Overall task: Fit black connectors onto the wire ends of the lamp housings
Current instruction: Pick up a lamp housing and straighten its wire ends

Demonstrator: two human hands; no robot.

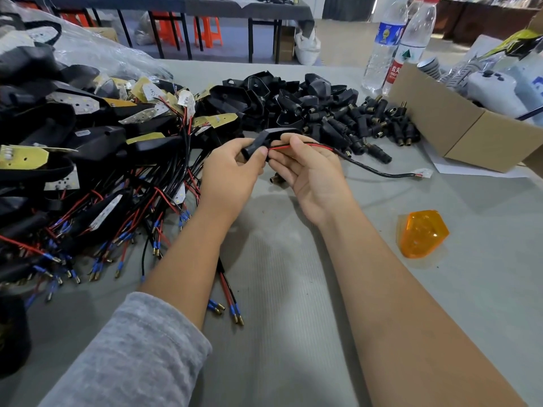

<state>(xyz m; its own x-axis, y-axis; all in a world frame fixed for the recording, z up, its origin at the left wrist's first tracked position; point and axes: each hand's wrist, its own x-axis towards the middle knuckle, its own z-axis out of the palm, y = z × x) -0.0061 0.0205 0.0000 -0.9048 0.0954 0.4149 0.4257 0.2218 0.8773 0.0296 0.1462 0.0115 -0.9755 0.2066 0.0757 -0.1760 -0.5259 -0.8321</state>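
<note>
pinching a black lamp housing (266,139) in left hand (232,174), fingers curled round its stem; right hand (308,174) gripping its red and black wire (346,155) just beside, above the grey surface (293,274). loose black connectors (379,121) heaped beyond, near a cardboard box (458,133).

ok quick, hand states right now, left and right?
Left hand: closed, gripping the black lamp housing.
Right hand: closed, pinching the red and black wire where it leaves the housing.
</note>
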